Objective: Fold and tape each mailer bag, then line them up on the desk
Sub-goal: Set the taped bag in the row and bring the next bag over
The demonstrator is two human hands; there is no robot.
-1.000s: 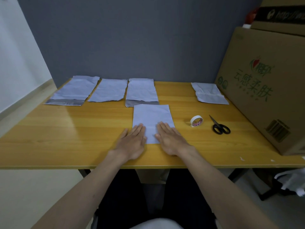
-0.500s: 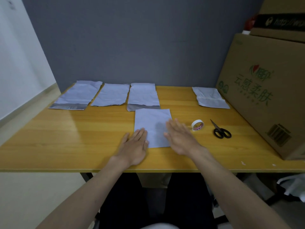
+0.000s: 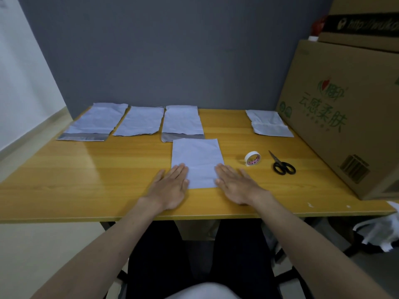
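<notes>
A: The fingers point(image 3: 180, 169) of the left hand point(image 3: 170, 186) lie straight and flat, tips on the near left corner of the folded mailer bag point(image 3: 197, 162); the right hand point(image 3: 234, 185) is spread flat too, its fingers along the bag's right edge, gripping nothing.

B: And where does the job stand?

A: Three mailer bags point(image 3: 140, 120) sit side by side along the back of the worktop point(image 3: 86, 180), two showing a grey strip at the near end. Another mailer point(image 3: 268, 124) lies far right beside the cardboard box point(image 3: 345, 117).

B: So this one looks folded but untaped?

A: Seemingly. The tape roll point(image 3: 252, 158) and scissors point(image 3: 281, 164) rest untouched to the right. Both forearms reach forward, palms down.
</notes>
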